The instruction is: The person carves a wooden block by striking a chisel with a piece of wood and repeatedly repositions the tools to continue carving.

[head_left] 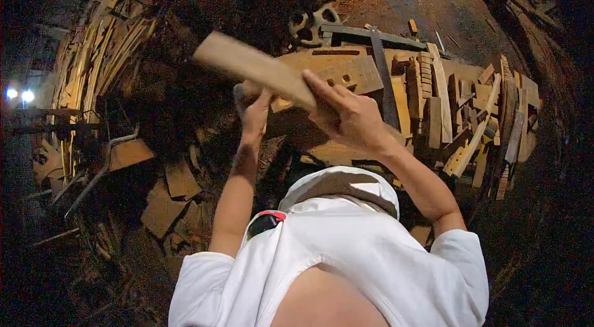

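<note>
A short wooden board (253, 70), slightly blurred, is held up in front of me at a slant, its left end higher. My left hand (250, 104) is closed at its lower edge, with part of the fingers hidden. My right hand (352, 116) holds the right end, the index finger laid against it and the other fingers curled. Just beyond the right hand lies a wooden block (349, 75) with square holes cut in it. A dark flat metal bar (380, 67) rests beside that block.
Many wooden offcuts (433, 92) and strips crowd the right side. A wheel-like metal part (314, 25) stands behind the block. Long wood strips (99, 61) are piled at the left, near a bent metal rod (108, 154). Flat wood pieces (164, 206) lie on the floor at lower left.
</note>
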The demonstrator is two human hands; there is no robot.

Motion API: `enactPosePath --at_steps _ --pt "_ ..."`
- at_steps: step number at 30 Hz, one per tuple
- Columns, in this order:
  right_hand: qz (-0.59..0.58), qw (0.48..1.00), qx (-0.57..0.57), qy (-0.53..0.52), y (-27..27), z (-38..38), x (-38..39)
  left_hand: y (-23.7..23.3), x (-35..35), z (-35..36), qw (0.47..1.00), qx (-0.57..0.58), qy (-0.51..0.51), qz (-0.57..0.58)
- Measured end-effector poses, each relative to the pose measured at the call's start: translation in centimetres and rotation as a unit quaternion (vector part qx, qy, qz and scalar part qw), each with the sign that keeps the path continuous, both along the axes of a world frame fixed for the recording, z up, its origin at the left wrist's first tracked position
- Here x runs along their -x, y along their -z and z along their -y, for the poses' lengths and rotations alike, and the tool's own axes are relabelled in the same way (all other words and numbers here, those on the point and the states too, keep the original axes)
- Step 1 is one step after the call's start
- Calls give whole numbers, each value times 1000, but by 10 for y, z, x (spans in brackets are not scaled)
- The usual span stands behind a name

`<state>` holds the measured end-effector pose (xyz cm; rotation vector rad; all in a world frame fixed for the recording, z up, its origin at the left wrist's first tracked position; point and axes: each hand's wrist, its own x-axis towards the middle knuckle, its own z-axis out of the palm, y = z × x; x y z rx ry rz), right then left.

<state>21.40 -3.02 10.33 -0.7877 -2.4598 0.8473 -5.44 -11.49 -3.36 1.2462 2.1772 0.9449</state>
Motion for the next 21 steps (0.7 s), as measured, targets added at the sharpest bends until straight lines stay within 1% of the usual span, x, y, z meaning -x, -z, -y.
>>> enactPosePath --at_steps 1,2,3,4,5,6,7,8,10,11,12,14,15,16,17,18,20,21 --pt "-102 991 78 29 13 -2 -4 -28 -7 0 976 -85 -63 193" --pt "-101 991 78 25 21 -7 -8 -44 -11 3 904 -167 -123 374" --pt "-83 989 107 65 29 -14 -13 -34 -10 11 855 -243 -129 439" --pt "-65 983 136 107 38 -17 -20 -30 -9 15 836 -236 -210 449" --pt "-65 983 135 108 48 -19 -26 -16 0 20 824 -224 -216 473" --pt "-81 973 177 124 59 -21 -33 -2 11 23 812 -213 -221 496" --pt "-96 961 221 139 65 -22 -39 -25 -2 19 809 -162 -296 481" --pt "-93 960 222 140 65 -22 -46 -43 -9 16 808 -159 -297 483" --pt "-103 960 216 148 63 -18 -57 -63 -17 10 833 -192 -245 456" --pt "-97 970 154 162 66 -17 -59 -61 -9 4 841 -226 -192 452" --pt "-96 970 154 161 64 -15 -63 -63 -7 -1 841 -226 -193 452" --pt "-73 962 202 171 60 -14 -70 -85 -10 -16 877 -255 -127 386" --pt "-75 961 202 172 60 -13 -70 -84 -7 -25 867 -288 -98 394" --pt "-72 966 172 178 60 -11 -70 -87 -7 -32 868 -288 -95 394" --pt "-68 970 142 185 60 -11 -71 -91 -7 -38 886 -283 -66 362" --pt "-70 970 141 187 62 -11 -72 -94 -6 -44 902 -278 -36 329" --pt "-67 967 165 181 64 -10 -76 -108 -15 -53 908 -259 -34 328" --pt "-69 966 166 184 63 -10 -77 -115 -20 -56 898 -245 -17 364"
